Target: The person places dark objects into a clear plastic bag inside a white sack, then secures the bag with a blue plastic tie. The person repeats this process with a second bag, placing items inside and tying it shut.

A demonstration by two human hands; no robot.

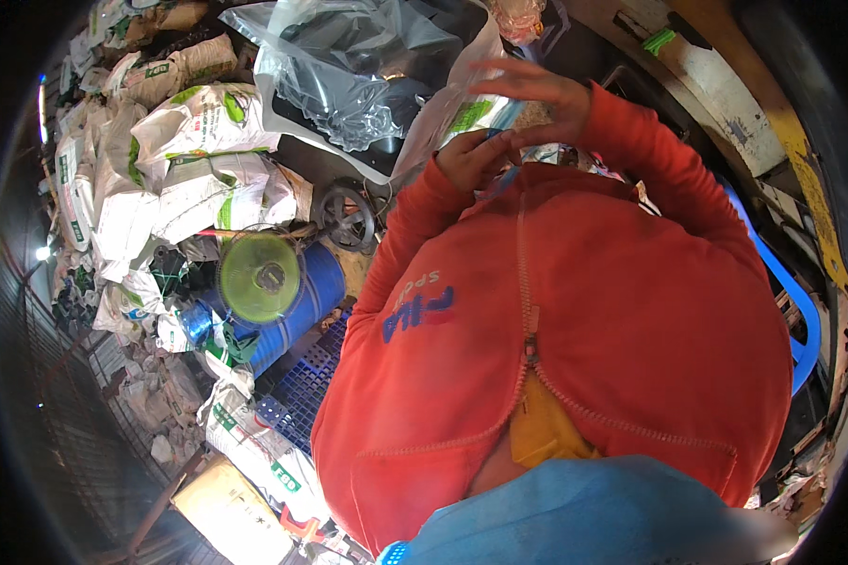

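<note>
Your left hand (473, 155) pinches a half-hidden blue strip (505, 177); your right hand (542, 99) spreads open against the crowding clear plastic bag (349, 75).

The floor (94, 414) carries heaped white sacks (198, 122), a blue drum (297, 301) on its side (green disc against it), and a blue crate (306, 391).
</note>
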